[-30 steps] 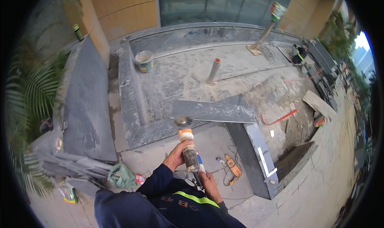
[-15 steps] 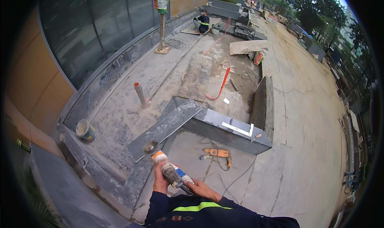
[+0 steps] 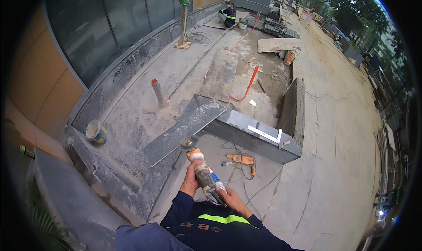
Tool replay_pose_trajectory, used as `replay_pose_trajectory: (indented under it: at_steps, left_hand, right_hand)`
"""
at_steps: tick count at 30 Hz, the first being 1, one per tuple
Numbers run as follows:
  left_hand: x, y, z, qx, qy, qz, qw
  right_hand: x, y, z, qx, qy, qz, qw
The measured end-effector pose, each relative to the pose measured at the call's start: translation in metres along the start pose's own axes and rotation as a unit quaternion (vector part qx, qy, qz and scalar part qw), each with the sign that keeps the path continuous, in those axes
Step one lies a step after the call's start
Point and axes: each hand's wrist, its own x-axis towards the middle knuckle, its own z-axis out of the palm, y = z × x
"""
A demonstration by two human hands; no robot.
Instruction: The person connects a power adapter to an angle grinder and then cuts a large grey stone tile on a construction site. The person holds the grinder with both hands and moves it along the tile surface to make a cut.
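An angle grinder [image 3: 204, 177], with an orange-and-white head and a dusty body, is in my left hand [image 3: 190, 179], whose fingers are wrapped round it. Its cutting disc [image 3: 189, 142] hovers by the near edge of a long dark stone slab [image 3: 184, 125]; whether it spins I cannot tell. Closed beside the grinder's rear end, my right hand [image 3: 233, 199] grips a slim blue-and-white bottle [image 3: 215, 177] lying along the grinder's body. Part of that grip is hidden.
An orange power drill [image 3: 241, 159] with a cable lies on the paving to the right. Behind it, a white set square [image 3: 265, 133] rests on a low stone wall [image 3: 246, 139]. An orange pipe [image 3: 158, 92] stands upright; a bucket [image 3: 96, 131] is at left. Far off, a person [image 3: 228, 16] sits.
Both hands have moved right and slightly away with the grinder. Its disc has shifted from over the slab's near edge to farther right along it. The view has shifted a little.
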Motion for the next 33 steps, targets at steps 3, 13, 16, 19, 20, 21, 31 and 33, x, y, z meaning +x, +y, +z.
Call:
replay_pose_trajectory:
  at_steps: [3, 13, 16, 19, 20, 21, 31, 33]
  left_hand:
    - [-0.002, -0.003, 0.016, 0.01, -0.027, 0.0, 1.0]
    - [0.0, -0.023, 0.079, 0.039, -0.237, -0.031, 0.97]
    - [-0.003, -0.032, 0.091, 0.015, -0.287, -0.073, 0.955]
    - [-0.009, -0.036, 0.102, 0.038, -0.313, -0.096, 0.944]
    - [-0.013, -0.036, 0.105, 0.042, -0.32, -0.109, 0.94]
    - [-0.016, -0.034, 0.109, 0.06, -0.316, -0.116, 0.94]
    - [-0.042, -0.034, 0.134, 0.111, -0.289, -0.193, 0.931]
    - [-0.044, -0.038, 0.131, 0.086, -0.284, -0.229, 0.927]
  right_hand:
    - [-0.005, 0.0, 0.003, 0.015, 0.032, -0.055, 0.998]
    - [-0.057, -0.035, 0.015, -0.017, 0.182, -0.098, 0.978]
    - [-0.069, -0.035, 0.028, 0.008, 0.228, -0.105, 0.968]
    - [-0.079, -0.034, 0.038, 0.035, 0.25, -0.085, 0.964]
    - [-0.082, -0.034, 0.041, 0.046, 0.27, -0.094, 0.957]
    - [-0.084, -0.037, 0.045, 0.056, 0.289, -0.089, 0.952]
    - [-0.107, -0.066, 0.073, 0.017, 0.401, -0.015, 0.916]
    - [-0.106, -0.064, 0.072, 0.018, 0.427, -0.009, 0.904]
